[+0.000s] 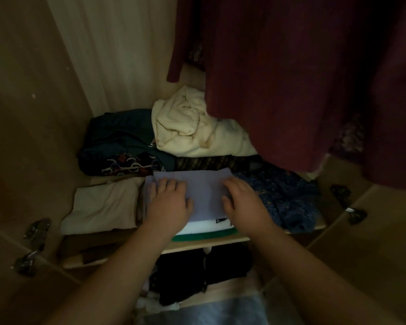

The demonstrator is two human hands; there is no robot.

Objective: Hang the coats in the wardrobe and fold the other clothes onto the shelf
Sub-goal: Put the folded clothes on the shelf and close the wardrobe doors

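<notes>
1. Head view, nearest the camera: two bare forearms reach forward into an open wardrobe. Below them, on a lower level, lie black clothes [197,275], dim and hard to make out.
2. Above those runs the pale front edge of the shelf [239,241]. A small stack sits at that edge: a green garment [202,236] at the bottom, a white garment [203,225] on it, and a folded lavender cloth [204,191] on top.
3. The left hand [168,204] rests palm down on the left part of the lavender cloth with its fingers laid out flat, gripping nothing. The right hand [243,204] rests the same way on the right part, fingers loosely extended on the fabric. A bare strip of the cloth shows between the hands.
4. Just left of the stack lies a folded beige garment [103,205]. Just right of it a blue flowered garment [286,198] is bunched loosely, reaching the shelf edge.
5. Metal hinges [34,233] sit on the left door [21,113]; darker hinges [356,215] sit on the right side.
6. Behind the stack, at the left, a dark teal garment [120,134] is heaped over a dark cloth with pale loops [127,167]. Beside it a crumpled cream garment [192,130] lies on top of darker striped fabric.
7. Farthest and highest, a maroon coat [291,78] hangs inside the wardrobe, its hem falling in front of the cream garment's right side and one sleeve hanging at the left.
</notes>
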